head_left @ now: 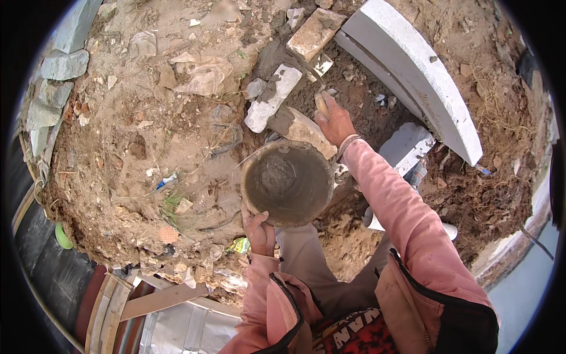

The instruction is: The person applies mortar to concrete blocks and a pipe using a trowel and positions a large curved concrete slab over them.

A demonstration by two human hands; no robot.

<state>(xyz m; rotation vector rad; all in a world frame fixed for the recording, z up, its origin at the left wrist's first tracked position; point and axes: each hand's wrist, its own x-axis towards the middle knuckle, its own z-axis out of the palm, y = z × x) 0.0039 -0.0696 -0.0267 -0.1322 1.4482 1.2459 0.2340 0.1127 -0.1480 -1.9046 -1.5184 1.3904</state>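
Right hand [337, 123] wrapped around trowel handle [321, 105], left hand [259, 234] pinching bowl rim [287, 142]

The bowl [315, 194] hides some of the left hand's [259, 233] fingers. The right hand [337, 121] covers part of the trowel [321, 104], whose blade shape cannot be told. The right sleeve [407, 200] hides whether the pipe [371, 220] meets the white piece [450, 230] to its right. The far edge cuts off the leftmost stone [76, 26]. The blue scrap [167, 180] on the left is too small to identify.
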